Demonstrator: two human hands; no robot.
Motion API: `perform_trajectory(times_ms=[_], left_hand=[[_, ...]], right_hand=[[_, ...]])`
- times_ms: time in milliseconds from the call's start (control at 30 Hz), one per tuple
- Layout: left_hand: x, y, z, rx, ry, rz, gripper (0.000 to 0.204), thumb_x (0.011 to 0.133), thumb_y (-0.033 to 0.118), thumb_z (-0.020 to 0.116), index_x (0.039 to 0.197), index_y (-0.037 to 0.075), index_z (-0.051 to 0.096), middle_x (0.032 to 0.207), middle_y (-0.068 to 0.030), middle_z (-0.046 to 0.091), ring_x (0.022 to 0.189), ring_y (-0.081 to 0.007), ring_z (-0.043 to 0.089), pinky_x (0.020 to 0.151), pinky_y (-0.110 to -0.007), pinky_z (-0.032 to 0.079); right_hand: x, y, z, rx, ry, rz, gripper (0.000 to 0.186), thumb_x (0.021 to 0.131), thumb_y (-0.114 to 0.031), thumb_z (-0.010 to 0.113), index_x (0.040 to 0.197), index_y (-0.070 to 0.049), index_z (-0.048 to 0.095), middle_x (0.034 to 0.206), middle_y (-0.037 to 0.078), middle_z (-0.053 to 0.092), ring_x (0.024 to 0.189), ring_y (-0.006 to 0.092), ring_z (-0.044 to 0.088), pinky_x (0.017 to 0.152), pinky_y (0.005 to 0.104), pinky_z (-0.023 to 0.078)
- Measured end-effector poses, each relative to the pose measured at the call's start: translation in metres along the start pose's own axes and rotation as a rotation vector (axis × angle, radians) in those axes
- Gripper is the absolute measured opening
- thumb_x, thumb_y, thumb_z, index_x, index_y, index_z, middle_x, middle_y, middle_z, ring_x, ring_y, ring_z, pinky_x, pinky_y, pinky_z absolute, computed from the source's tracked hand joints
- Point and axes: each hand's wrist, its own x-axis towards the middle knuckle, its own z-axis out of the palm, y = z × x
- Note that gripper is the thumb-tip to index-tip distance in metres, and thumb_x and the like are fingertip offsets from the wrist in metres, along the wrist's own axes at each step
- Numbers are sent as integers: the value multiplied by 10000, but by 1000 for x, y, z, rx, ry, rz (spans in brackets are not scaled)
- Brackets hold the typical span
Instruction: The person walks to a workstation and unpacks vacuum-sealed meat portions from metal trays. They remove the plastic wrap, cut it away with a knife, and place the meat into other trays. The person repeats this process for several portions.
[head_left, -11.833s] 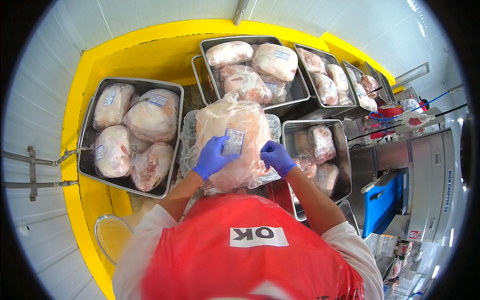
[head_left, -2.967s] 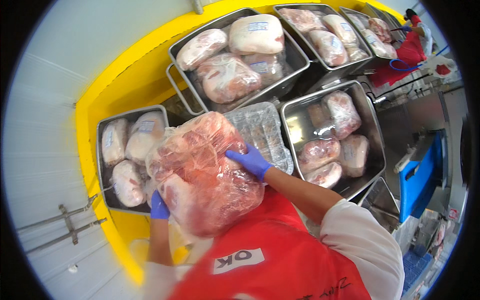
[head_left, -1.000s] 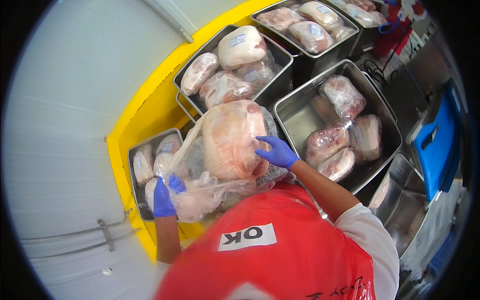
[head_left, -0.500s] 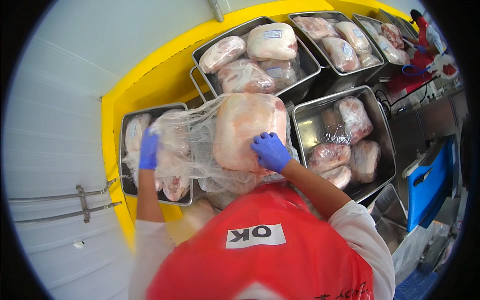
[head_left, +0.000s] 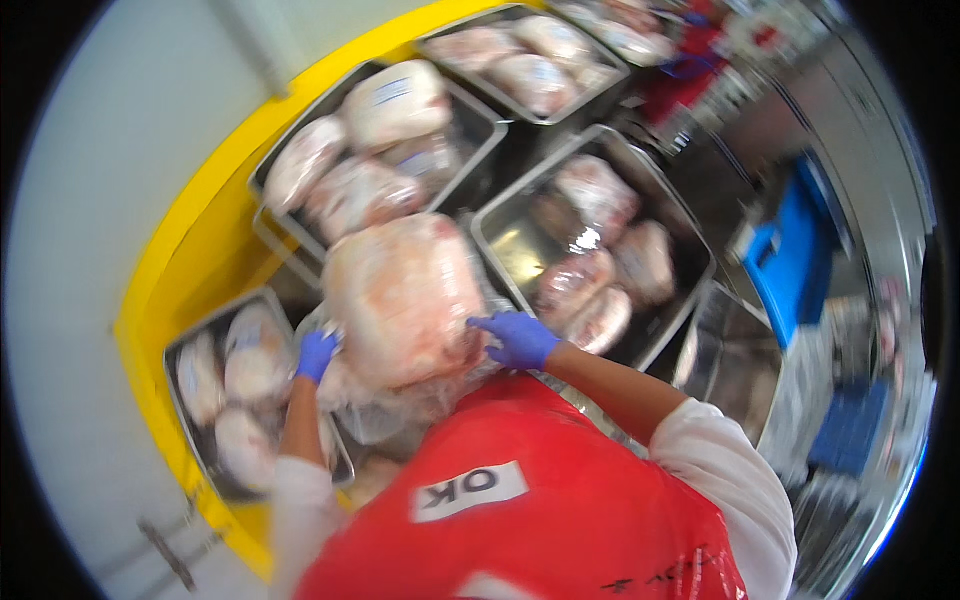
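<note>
A large block of pale, fatty raw meat [head_left: 405, 300] lies in front of me, its top bare. Clear plastic film [head_left: 385, 412] is crumpled under it and along its near edge. At the block's lower left, my left hand [head_left: 318, 356], in a blue glove, has its fingers closed on what looks like a bunch of the film; blur softens this. My right hand [head_left: 520, 340], also blue-gloved, is at the block's right edge with the index finger stretched out and touching it. The other fingers are partly bent, with nothing visible in them.
Metal bins of wrapped meat stand around: one at left [head_left: 345, 462], one behind [head_left: 490, 132], one at right [head_left: 705, 272], more farther back. A yellow ledge [head_left: 150, 300] runs along the white wall. Blue board [head_left: 795, 255] at right. A co-worker in red [head_left: 690, 70] is far right.
My view has turned, so the bins appear shifted left. My left hand has come in from the stretched film toward the block. The film is no longer spread over the left bin.
</note>
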Motion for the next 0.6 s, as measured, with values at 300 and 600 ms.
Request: perform_trajectory(times_ms=[300, 600], left_hand=[[39, 7, -32, -426, 203, -165, 662, 1011, 507, 509, 1470, 31, 489, 1413, -114, 559, 1254, -298, 546, 1091, -413, 431], [39, 48, 23, -400, -17, -278, 743, 1018, 573, 465, 1525, 32, 408, 1506, -109, 481, 1319, -295, 497, 1092, -412, 423]], right_hand=[[-89, 68, 33, 152, 84, 500, 411, 862, -358, 646, 1183, -103, 683, 1096, 203, 694, 1015, 393, 678, 887, 489, 546], [-76, 71, 51, 267, -71, 454, 545, 879, -477, 656, 1274, -101, 641, 1163, 226, 681, 1088, 417, 650, 956, 494, 517]])
